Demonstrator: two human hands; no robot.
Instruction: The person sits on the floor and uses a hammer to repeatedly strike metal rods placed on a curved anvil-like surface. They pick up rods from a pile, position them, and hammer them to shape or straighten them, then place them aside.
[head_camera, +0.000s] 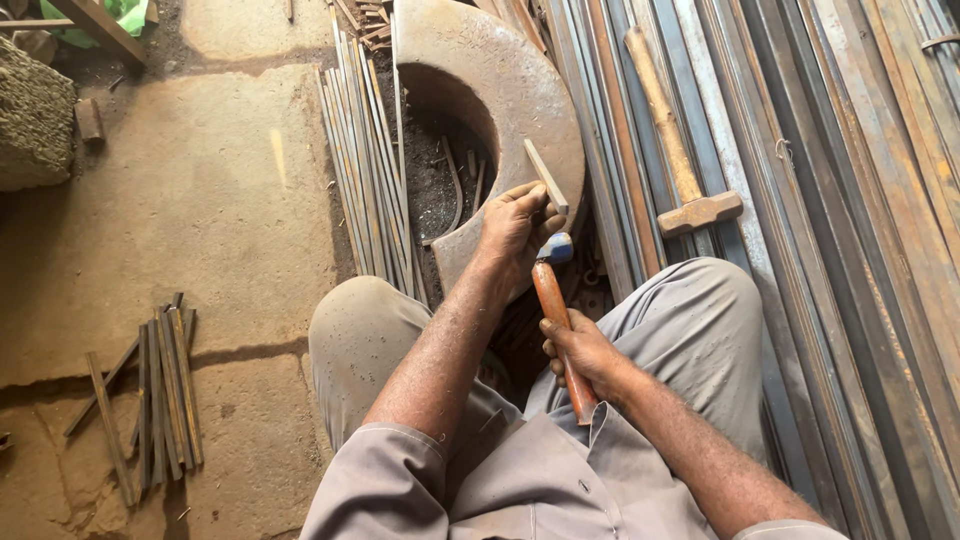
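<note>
Rusty steel ring (545, 100) is serving as your anvil: your left hand (515, 228) is pinching 1 short flat bar (546, 176) against its rim, while your right hand (578, 352) is gripping the orange-handled hammer (555, 315), head just beside the bar.

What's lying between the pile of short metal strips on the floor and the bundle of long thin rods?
Only bare concrete floor lies between the short metal strips and the long thin rods, as the head view shows.
</note>
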